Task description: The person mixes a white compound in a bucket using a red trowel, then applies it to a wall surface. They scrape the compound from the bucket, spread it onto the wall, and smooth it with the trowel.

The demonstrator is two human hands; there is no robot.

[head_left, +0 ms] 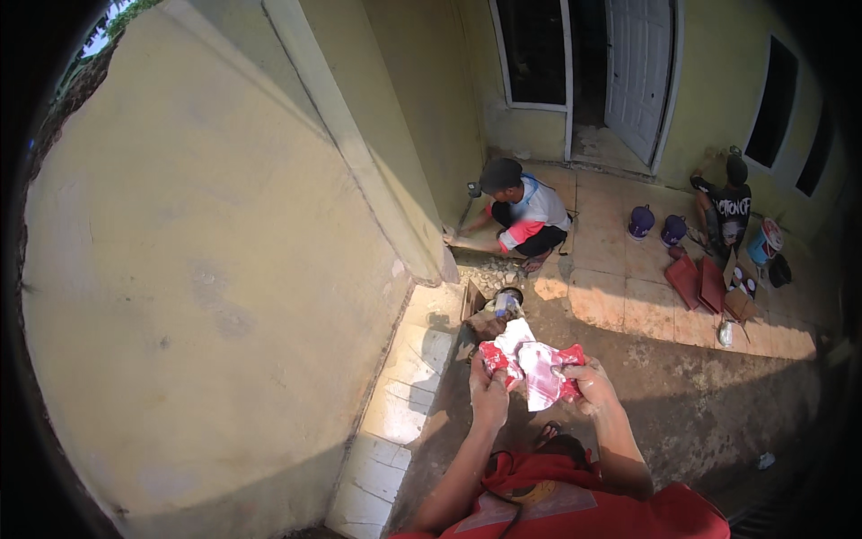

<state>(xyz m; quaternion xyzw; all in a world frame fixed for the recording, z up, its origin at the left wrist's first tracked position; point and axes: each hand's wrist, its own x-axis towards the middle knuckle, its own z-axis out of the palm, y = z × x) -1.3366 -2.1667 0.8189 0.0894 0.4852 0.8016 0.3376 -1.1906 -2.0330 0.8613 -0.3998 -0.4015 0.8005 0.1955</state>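
Out in front of my body I hold a crumpled red and white plastic packet [540,370] in the sunlight. My left hand [489,395] is closed on its left side, and my right hand [591,386] grips its red right edge. The packet's silvery-white face hangs down between the two hands. Whether it is torn open, or is more than one piece, I cannot tell. Just beyond it on the ground lies a heap of mixed items, with a dark round container [510,295] at its far end.
A yellow wall [206,269] rises on my left above a white tiled ledge [400,395]. Ahead, one person [530,216] squats at the wall's corner beside rubble. Another person [729,207] sits farther right near purple pails [641,222], red-brown boards [684,280] and a bucket [766,241].
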